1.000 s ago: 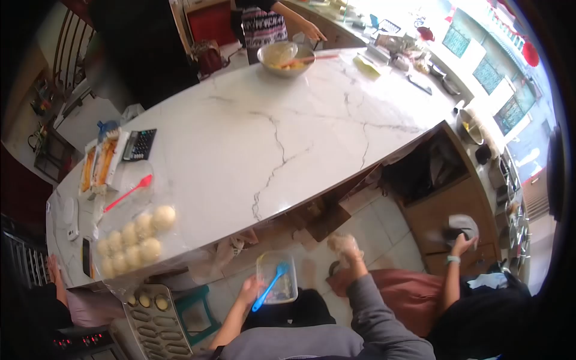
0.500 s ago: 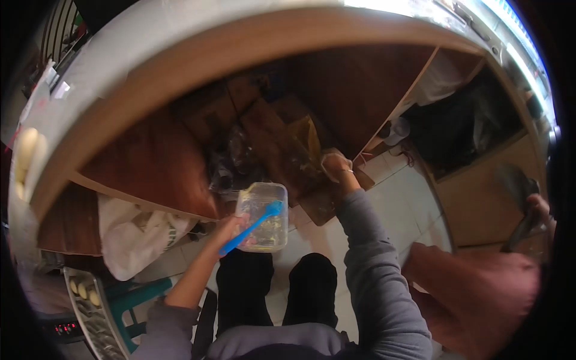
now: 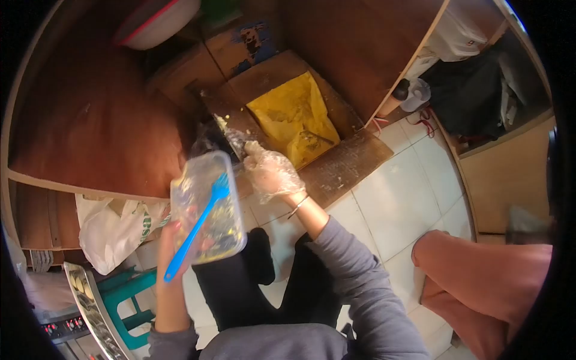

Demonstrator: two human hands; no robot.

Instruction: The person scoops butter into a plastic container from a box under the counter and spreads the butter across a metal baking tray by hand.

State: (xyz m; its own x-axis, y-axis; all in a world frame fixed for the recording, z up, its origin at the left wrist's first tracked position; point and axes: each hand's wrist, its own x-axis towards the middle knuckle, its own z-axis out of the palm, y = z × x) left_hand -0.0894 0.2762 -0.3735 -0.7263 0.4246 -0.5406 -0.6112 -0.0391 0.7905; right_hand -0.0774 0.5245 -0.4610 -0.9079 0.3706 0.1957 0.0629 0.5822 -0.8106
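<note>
My left hand [image 3: 170, 240] grips the side of a clear plastic container [image 3: 237, 207] smeared with yellow residue. A blue long-handled utensil [image 3: 195, 234] with a brush-like head lies slanted across the container. My right hand [image 3: 273, 172], in a clear plastic glove, is at the near left edge of an open cardboard box [image 3: 354, 165]. Its fingers are drawn together by the box flap; what they hold, if anything, is unclear. Yellow lining [image 3: 285, 102] covers the inside of the box, and pale crumbs dot the flap near my fingers.
Brown cabinet panels [image 3: 90, 132] flank the box. A white plastic bag [image 3: 111, 231] hangs at left, above a green stool [image 3: 129, 300] and a metal tray [image 3: 90, 306]. Another person's leg [image 3: 492, 276] is at right. Above it, a compartment holds a black bag [image 3: 468, 90].
My view has tipped down and in toward the box. My right hand has moved left across the box front. The container with the blue utensil has shifted left and tilted.
</note>
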